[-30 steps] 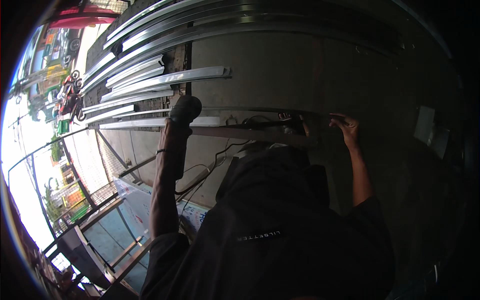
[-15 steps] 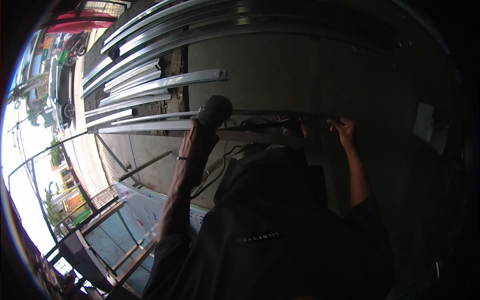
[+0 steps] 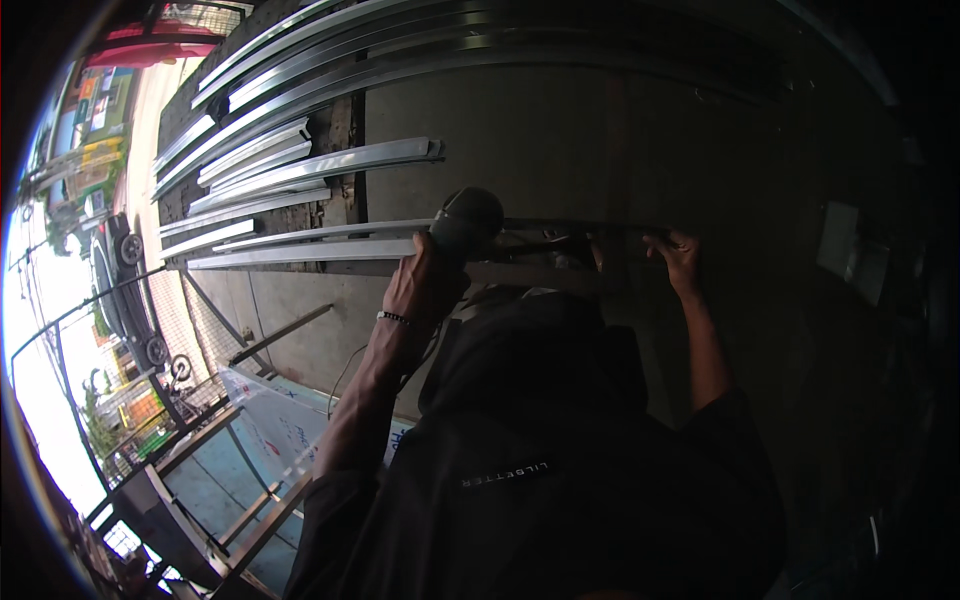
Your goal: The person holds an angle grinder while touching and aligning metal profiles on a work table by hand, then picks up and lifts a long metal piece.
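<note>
My left hand [image 3: 425, 280], with a beaded bracelet at its wrist, is closed round a dark, rounded power tool [image 3: 469, 220]; its exact kind does not show. The tool sits over a long, thin metal strip [image 3: 575, 226], which runs crosswise in front of me. Toward the right end of that strip, my right hand [image 3: 683, 262] grips it between thumb and fingers, in deep shadow. A wider silver metal profile [image 3: 340, 252] lies on the near side of the strip, its right part hidden by the tool and my left hand.
Several silver metal profiles [image 3: 330, 168] lie side by side at the upper left, some on a dark, rough board [image 3: 343, 130]. A pale flat piece [image 3: 850, 250] is at the far right. Film-covered panels [image 3: 265, 410] and a metal frame stand lower left, with a street beyond.
My left hand and the power tool have moved right along the strip. My right hand keeps its grip at nearly the same place. Outside, the vehicles in the street have shifted.
</note>
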